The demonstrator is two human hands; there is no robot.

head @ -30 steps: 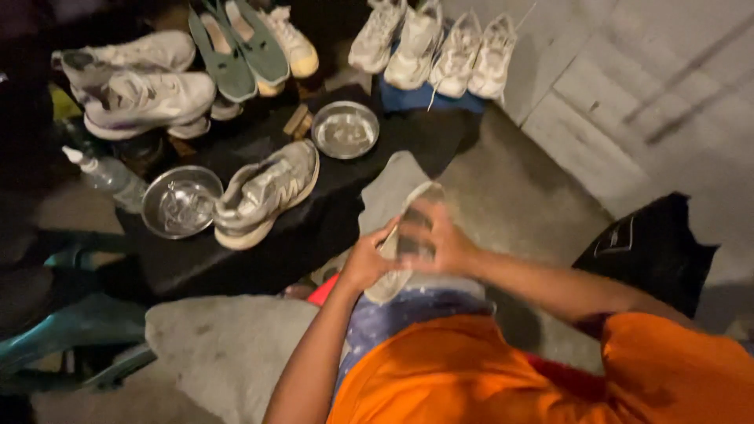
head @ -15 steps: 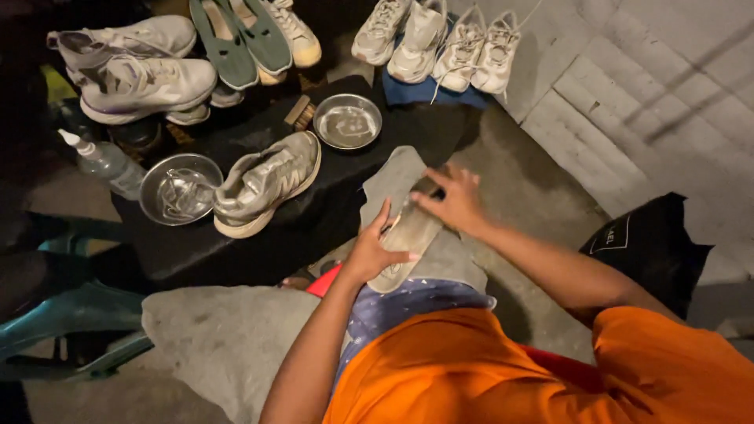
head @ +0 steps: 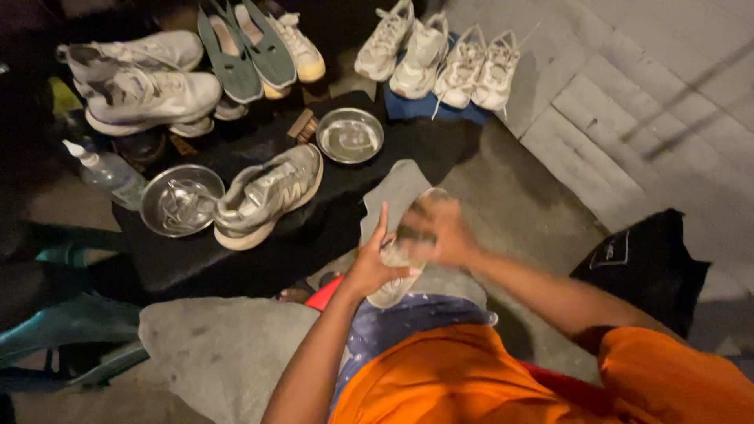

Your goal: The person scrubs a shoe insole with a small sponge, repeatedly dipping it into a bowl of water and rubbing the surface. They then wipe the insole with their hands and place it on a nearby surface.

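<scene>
The left hand (head: pixel 369 267) cups the heel end of a pale grey lace-up sneaker (head: pixel 397 271) held over the lap, fingers wrapped about its side and the thumb raised. The right hand (head: pixel 440 228) lies over the toe end of that shoe, blurred, so whether its fingers close on the shoe or on something pressed against it cannot be told. Under the shoe, a grey cloth (head: pixel 397 192) drapes from the lap toward twelve o'clock onto the edge of the low black table (head: pixel 236 259).

By the look of it, the step in hand is rubbing or wiping the shoe's upper. The next stroke calls for a firm left-hand hold, so the shoe does not twist under the rubbing.

At ten o'clock from the hands, the matching grey sneaker (head: pixel 267 192) lies on the table, touching a round steel bowl holding laces (head: pixel 179 200). A second steel bowl (head: pixel 349 135) sits at twelve o'clock, with a small wooden brush (head: pixel 302 126) just beside it. A clear squeeze bottle (head: pixel 106 169) stands at nine o'clock. More pale shoes line the far side.
</scene>
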